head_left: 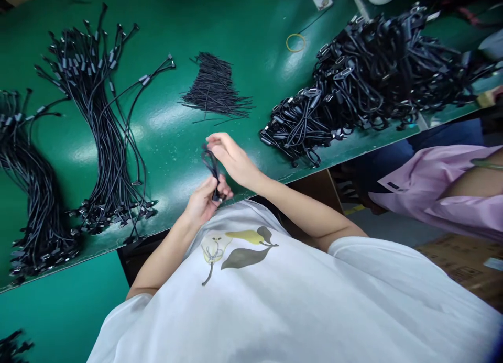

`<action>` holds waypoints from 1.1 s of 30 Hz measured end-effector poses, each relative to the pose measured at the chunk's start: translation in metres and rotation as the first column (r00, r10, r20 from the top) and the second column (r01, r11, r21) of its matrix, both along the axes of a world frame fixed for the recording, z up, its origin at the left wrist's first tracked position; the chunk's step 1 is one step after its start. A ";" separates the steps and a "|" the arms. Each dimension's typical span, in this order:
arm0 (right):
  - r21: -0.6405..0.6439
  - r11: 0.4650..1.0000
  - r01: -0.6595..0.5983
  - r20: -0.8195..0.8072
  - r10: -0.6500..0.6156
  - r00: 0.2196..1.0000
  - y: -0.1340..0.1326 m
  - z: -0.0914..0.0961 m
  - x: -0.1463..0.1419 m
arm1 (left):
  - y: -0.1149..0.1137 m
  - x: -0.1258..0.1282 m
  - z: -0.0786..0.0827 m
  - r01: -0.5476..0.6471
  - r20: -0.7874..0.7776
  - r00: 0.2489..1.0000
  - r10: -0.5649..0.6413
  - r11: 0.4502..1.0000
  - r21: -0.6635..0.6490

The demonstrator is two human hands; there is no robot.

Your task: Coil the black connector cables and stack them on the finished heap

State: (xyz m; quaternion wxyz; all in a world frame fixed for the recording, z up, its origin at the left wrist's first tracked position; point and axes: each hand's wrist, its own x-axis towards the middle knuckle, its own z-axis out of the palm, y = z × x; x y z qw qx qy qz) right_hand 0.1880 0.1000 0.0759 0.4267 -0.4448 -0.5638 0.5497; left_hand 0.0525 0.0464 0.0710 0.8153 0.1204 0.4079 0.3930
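Note:
A black cable [212,166] is folded into a small loop near the table's front edge. My left hand [201,200] grips its lower end, where a connector shows by the fingers. At the upper end of the loop, my right hand [236,161] has its fingers bent and closed against the cable; the fingertips are partly blurred. Just beyond my hands lies a flat pile of thin black ties [214,85]. Left of them, long black cables [104,132] lie stretched out in a bunch, with connectors at both ends.
Another bunch of long cables [39,195] lies at the far left. A big heap of coiled black cables [365,75] covers the right of the green table [165,17]. A yellow rubber band [295,42] lies behind it. A person in a pink top [440,179] is close on the right.

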 end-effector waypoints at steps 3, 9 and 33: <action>0.396 0.912 -0.102 0.400 -0.071 0.914 -0.022 -0.006 0.002 | 0.014 -0.004 -0.003 -0.309 -0.070 0.948 0.310 0.951 0.032; 0.507 0.802 -0.317 0.681 -0.148 0.717 -0.046 -0.028 -0.020 | 0.023 -0.005 -0.001 -0.406 -0.015 0.914 0.406 0.912 -0.054; 0.027 0.424 -0.905 0.914 0.355 0.194 -0.029 -0.015 0.010 | -0.017 -0.050 -0.013 0.727 -0.731 0.557 -0.395 0.657 0.198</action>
